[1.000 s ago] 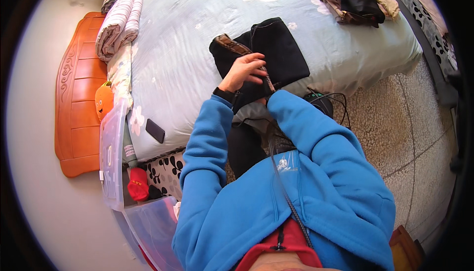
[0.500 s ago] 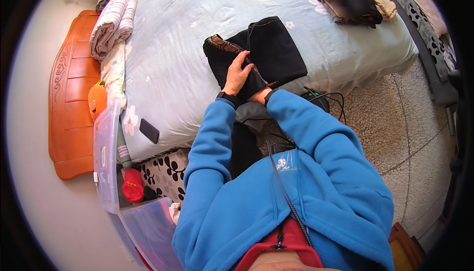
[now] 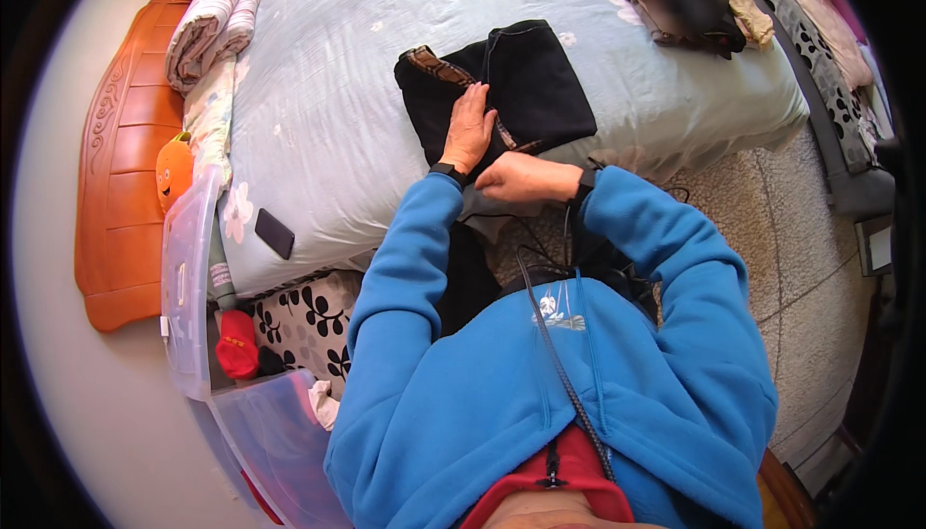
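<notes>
A folded black garment [image 3: 542, 85] with a brown patterned trim lies near the front edge of the bed. My left hand [image 3: 469, 132] rests flat on its left part, fingers stretched out together toward the trim. At the garment's near edge is my right hand [image 3: 529, 178], its fingers curled in and pointing left, close to the left wrist. Whatever those curled fingers may hold is hidden. Dark bands circle both wrists.
The bed [image 3: 328, 95] has a pale blue flowered sheet. A phone [image 3: 275, 233] lies at its left front corner, beside a clear plastic box [image 3: 189, 288] with a red cloth item [image 3: 237, 344]. Rolled bedding [image 3: 214, 27] and dark clothes [image 3: 666, 8] lie farther back. Cables [image 3: 540, 244] hang below.
My right hand has come out from under the near edge of the garment and moved slightly right. My left hand has flattened on the cloth, its fingers closer together.
</notes>
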`<state>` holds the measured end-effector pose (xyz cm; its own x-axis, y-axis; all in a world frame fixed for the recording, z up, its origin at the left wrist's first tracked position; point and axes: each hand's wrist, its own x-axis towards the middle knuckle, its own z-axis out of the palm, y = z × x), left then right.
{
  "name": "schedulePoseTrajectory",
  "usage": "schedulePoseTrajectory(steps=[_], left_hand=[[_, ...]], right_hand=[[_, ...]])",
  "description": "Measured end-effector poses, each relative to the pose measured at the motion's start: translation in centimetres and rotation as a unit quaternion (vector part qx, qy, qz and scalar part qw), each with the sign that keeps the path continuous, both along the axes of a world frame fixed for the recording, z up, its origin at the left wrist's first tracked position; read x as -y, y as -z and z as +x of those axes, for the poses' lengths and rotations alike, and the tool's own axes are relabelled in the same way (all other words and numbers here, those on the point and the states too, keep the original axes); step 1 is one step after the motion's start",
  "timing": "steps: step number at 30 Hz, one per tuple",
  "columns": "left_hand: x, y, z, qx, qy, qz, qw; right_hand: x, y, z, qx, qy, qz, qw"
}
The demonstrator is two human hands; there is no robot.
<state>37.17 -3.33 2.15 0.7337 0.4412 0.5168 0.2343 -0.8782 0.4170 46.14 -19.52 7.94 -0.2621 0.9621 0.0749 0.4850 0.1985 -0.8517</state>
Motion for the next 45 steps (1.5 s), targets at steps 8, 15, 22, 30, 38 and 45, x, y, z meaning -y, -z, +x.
schedulePoseTrajectory(steps=[8, 15, 22, 30, 38, 45], left_hand=[[-1.5, 0.3, -0.2, 0.244, 0.003, -0.456, 0.856], [-0.1, -0.8, -2.2, 0.223, -0.133, -0.551, 0.793], [2.4, 0.2, -3.4, 0.228, -0.106, -0.551, 0.796], [1.3, 1.5, -4.6, 0.28, -0.079, -0.654, 0.698], [1.5, 1.9, -4.1, 0.267, -0.1, -0.635, 0.718], [1.6, 2.1, -4.0, 0.261, -0.094, -0.621, 0.733]], right_hand=[[-2.5, -0.1, 3.6, 0.019, 0.239, 0.233, 0.943], [-2.8, 3.8, 4.3, -0.135, 0.287, 0.046, 0.947], [-2.7, 3.9, 4.5, -0.045, 0.237, 0.067, 0.968], [-4.2, 1.8, 3.8, 0.016, 0.213, -0.079, 0.974], [-7.4, 1.8, 3.7, -0.05, 0.225, -0.138, 0.963], [-7.4, 1.5, 3.9, -0.232, 0.203, -0.21, 0.928]])
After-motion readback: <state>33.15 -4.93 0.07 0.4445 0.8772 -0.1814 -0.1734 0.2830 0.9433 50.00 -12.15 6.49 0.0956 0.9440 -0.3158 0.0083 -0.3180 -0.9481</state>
